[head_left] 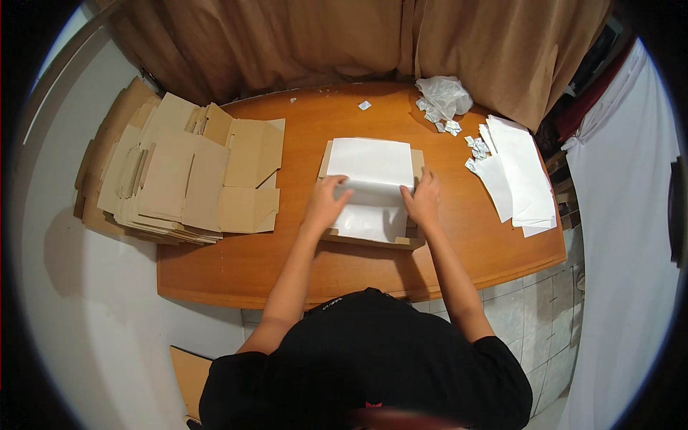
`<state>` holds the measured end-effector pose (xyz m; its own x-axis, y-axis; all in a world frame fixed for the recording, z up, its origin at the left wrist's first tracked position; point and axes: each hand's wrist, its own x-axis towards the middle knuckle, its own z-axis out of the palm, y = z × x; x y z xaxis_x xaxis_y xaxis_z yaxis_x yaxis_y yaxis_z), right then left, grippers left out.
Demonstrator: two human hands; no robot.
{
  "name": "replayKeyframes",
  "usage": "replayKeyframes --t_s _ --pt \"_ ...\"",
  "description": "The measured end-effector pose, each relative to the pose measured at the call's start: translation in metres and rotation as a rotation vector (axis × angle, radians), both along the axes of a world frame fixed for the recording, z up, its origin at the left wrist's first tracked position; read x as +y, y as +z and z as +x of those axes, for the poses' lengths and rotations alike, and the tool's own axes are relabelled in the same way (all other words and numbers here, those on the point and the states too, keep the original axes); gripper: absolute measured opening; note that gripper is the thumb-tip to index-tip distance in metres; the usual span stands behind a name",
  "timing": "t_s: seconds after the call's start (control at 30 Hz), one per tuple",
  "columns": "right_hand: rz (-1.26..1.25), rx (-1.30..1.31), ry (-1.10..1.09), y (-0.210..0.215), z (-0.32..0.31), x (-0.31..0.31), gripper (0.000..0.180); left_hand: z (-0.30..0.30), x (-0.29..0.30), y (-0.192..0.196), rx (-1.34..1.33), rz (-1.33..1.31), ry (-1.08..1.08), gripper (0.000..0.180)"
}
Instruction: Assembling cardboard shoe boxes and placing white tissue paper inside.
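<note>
An open brown cardboard box [418, 233] sits in front of me, its inside lined with a white paper sheet [370, 159]. The sheet runs up over the raised lid at the far side and bends down into the box. My left hand [328, 203] is over the box's left edge, thumb and fingers apart, fingertips at the paper. At the right edge, my right hand [424, 198] has its thumb against the paper and its fingers stretched along the cardboard side. Whether either hand presses on the sheet is hard to tell.
On the wooden table [236, 269], a tall stack of flattened cardboard boxes [165, 168] fills the left. White paper sheets [519, 175] lie at the right beside several small white packets [476, 149]. A clear plastic bag [446, 97] with more packets stands at the back, before a brown curtain [287, 43].
</note>
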<state>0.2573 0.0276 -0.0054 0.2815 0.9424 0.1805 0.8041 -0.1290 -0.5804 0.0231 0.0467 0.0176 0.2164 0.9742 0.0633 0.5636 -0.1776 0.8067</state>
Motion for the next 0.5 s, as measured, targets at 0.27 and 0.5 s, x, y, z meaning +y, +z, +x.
replayKeyframes --t_s 0.27,0.5 --pt "0.109 0.307 0.203 -0.024 0.0 0.039 0.066 -0.07 0.049 -0.086 -0.097 0.057 0.152 0.041" --pt "0.15 0.061 0.135 0.005 -0.005 0.135 0.058 -0.052 0.067 -0.078 -0.291 -0.077 0.269 0.033"
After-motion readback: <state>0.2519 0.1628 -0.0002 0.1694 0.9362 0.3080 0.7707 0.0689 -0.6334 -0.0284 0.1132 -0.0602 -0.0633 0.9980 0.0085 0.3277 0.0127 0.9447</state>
